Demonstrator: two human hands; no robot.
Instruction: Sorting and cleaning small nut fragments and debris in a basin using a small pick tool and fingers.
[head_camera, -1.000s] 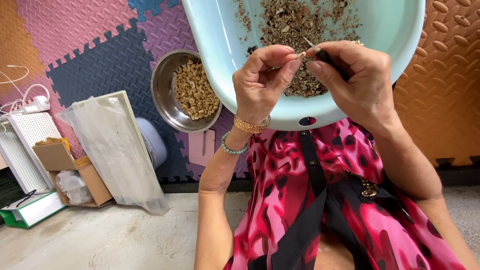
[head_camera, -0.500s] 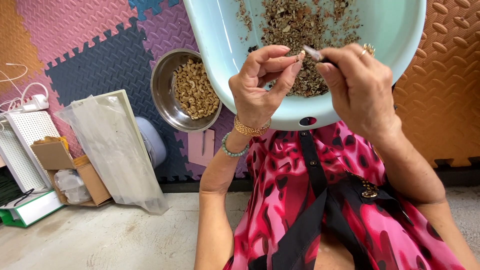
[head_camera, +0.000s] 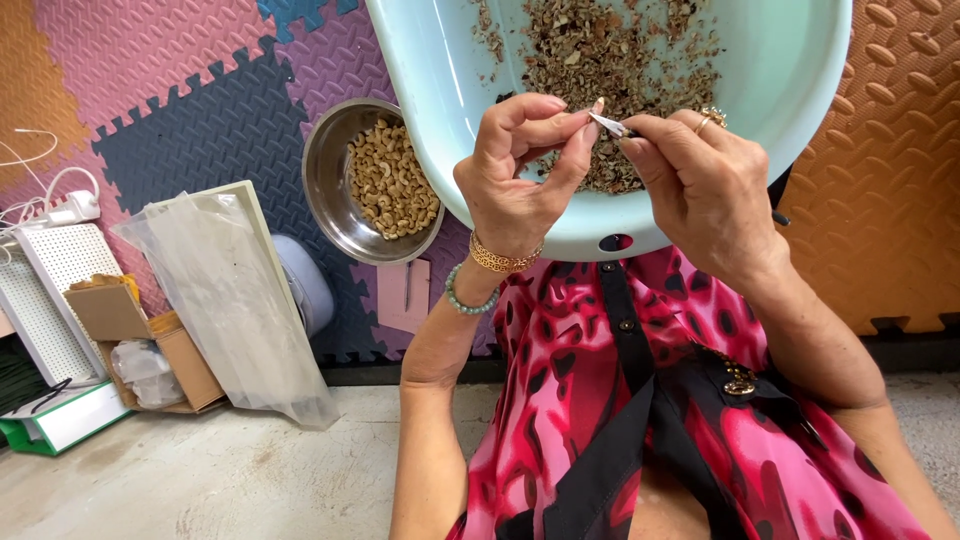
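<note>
A pale blue basin (head_camera: 800, 90) rests at the person's lap, its near rim against the red patterned dress (head_camera: 640, 400), holding a heap of brown shell scraps (head_camera: 610, 60). To its left, on the foam floor mat (head_camera: 180, 120), sits a steel bowl (head_camera: 325, 190) of peeled cashews (head_camera: 390, 180), nearer the left hand. Both hands meet over the basin's near edge: the left hand (head_camera: 515, 180) pinches a small nut between thumb and fingers, and the right hand (head_camera: 700, 180) grips a small blade (head_camera: 610, 124), its length pointing left at the nut.
</note>
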